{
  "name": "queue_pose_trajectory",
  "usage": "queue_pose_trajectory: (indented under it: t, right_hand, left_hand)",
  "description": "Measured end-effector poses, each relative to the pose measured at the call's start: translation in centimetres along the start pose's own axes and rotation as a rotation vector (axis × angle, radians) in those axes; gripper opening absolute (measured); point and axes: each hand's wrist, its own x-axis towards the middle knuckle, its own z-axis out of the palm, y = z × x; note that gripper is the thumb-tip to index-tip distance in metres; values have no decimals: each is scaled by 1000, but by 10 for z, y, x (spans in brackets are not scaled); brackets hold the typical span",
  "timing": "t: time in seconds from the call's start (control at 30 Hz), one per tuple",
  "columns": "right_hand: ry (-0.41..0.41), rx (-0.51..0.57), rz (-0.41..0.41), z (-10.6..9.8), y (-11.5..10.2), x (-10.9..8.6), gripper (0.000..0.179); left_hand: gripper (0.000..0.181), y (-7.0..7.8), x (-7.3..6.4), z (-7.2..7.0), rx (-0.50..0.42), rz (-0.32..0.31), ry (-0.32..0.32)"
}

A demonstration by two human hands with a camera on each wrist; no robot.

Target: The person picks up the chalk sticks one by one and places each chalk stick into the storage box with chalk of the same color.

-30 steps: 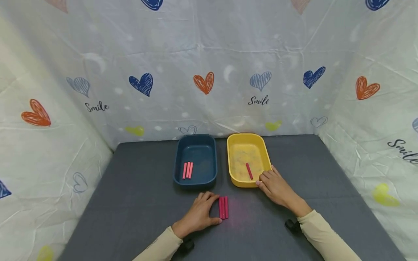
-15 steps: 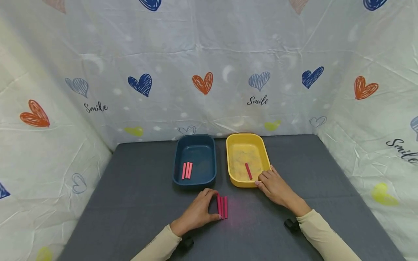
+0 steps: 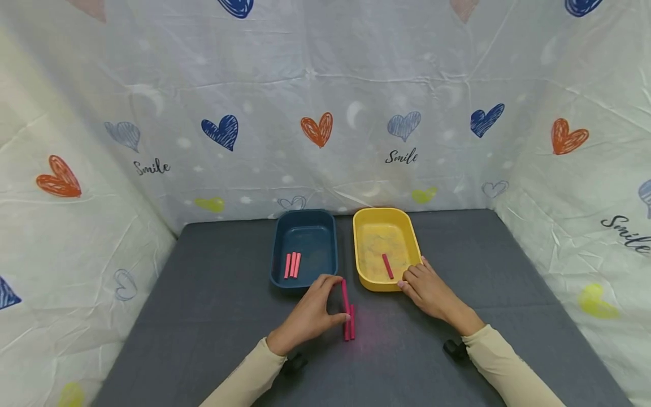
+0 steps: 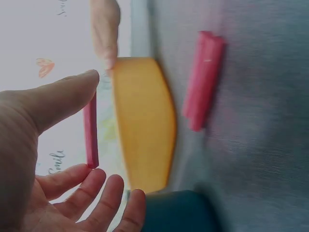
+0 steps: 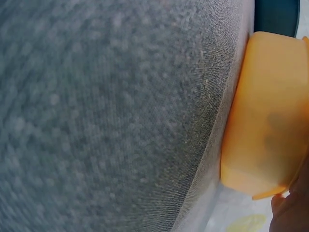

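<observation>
Left hand (image 3: 307, 316) pinched one magenta stick (image 4: 90, 135) by its ends between thumb and fingers, raised off the gray table (image 3: 218, 294); two more sticks (image 3: 352, 328) lay side by side on the cloth, just by that hand; right hand (image 3: 433, 295) gripped the yellow tray (image 3: 376, 234) at its near right corner; one dark red stick (image 3: 388, 266) lay inside; blue tray (image 3: 312, 237), just left, held three pink sticks (image 3: 293, 265).

In the right wrist view, the picture's right edge cuts off the yellow tray (image 5: 263, 106) and right hand (image 5: 292, 210). In the left wrist view, the two unheld sticks (image 4: 205, 79) blur, the blue tray (image 4: 178, 212) is cropped below, and the yellow tray's inside is hidden.
</observation>
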Motion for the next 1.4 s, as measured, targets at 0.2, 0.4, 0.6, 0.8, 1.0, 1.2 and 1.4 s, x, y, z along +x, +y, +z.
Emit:
queue_pose_trajectory:
  t: [0.2, 0.4, 0.6, 0.8, 1.0, 1.2, 1.4]
  right_hand:
    - [0, 15, -8, 1, 2, 0, 17]
    - [-8, 18, -11, 0, 2, 0, 18]
    - [-7, 7, 2, -1, 2, 0, 17]
    - [-13, 17, 9, 0, 2, 0, 16]
    - [-25, 16, 13, 0, 0, 0, 17]
    - [-17, 5, 2, 0, 0, 0, 18]
    - [-27, 3, 7, -1, 1, 0, 18]
  left_hand:
    - [78, 13, 12, -5, -37, -16, 10]
    - [79, 24, 26, -10, -87, 7, 21]
    - [77, 30, 46, -9, -144, 21, 40]
    - [75, 34, 65, -4, -159, 29, 45]
    - [73, 37, 83, 2, -242, 31, 36]
    - [74, 38, 98, 8, -251, 16, 28]
    - [74, 37, 112, 14, -218, 8, 23]
